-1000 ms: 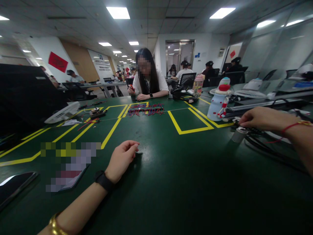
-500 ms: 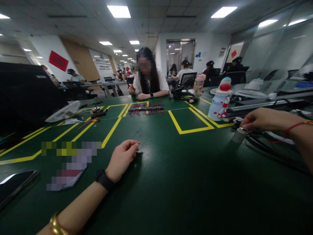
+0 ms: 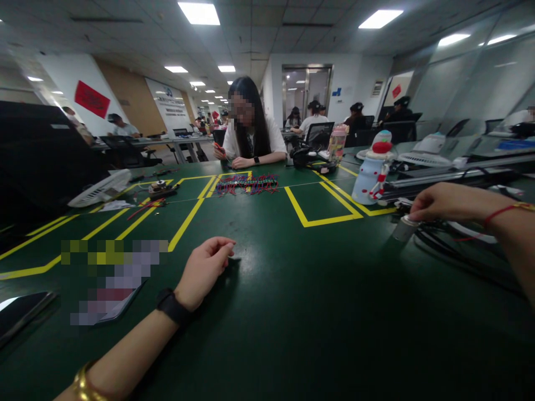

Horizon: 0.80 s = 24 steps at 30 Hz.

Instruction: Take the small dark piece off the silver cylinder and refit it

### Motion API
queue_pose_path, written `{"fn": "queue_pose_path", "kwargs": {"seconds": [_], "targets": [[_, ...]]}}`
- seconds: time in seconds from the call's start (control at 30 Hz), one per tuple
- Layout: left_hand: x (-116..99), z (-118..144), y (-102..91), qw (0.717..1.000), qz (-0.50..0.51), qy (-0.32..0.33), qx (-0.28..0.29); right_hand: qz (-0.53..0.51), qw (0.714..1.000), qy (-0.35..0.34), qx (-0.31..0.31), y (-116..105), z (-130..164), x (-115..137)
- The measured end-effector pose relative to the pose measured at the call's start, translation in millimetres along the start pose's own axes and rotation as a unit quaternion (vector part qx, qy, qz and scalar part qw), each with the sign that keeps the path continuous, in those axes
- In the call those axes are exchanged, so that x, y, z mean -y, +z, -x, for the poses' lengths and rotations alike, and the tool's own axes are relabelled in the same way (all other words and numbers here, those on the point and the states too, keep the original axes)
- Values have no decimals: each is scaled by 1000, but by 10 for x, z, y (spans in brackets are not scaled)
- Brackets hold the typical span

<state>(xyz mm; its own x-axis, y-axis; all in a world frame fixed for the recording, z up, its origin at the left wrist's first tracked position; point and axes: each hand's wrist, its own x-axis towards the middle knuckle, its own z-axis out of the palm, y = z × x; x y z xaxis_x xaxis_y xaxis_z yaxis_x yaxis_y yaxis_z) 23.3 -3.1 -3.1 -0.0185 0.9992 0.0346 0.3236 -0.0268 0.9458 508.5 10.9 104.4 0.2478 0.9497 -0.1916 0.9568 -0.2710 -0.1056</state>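
Green matting with yellow taped boxes covers the table. Just under the right hand's fingertips stands a small silvery cylinder, tilted, beside black cables; whether they pinch it is unclear. Well apart, the left hand rests loosely curled, holding nothing visible.

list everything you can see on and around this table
table: one, dark green with yellow lines, fills the foreground
small cylinder: one, silver-grey, right side, at the right fingertips
cables: several, black, right edge
snowman-shaped bottle: one, pale blue with red, right of the yellow box
wire bundle: one, red and blue, far centre
fan: one, white, far left
phone: one, black, near left
co-worker: one, white top, seated opposite
left hand: loosely curled, resting on the table, black wristband
right hand: fingertips on the small cylinder, red string at wrist
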Motion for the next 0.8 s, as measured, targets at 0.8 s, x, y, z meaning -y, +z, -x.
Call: {"fn": "queue_pose_path", "kwargs": {"seconds": [0.8], "targets": [[-18,-5,12,999,-26,14,-14,-289,873,-394,-10,849,805,1568]]}}
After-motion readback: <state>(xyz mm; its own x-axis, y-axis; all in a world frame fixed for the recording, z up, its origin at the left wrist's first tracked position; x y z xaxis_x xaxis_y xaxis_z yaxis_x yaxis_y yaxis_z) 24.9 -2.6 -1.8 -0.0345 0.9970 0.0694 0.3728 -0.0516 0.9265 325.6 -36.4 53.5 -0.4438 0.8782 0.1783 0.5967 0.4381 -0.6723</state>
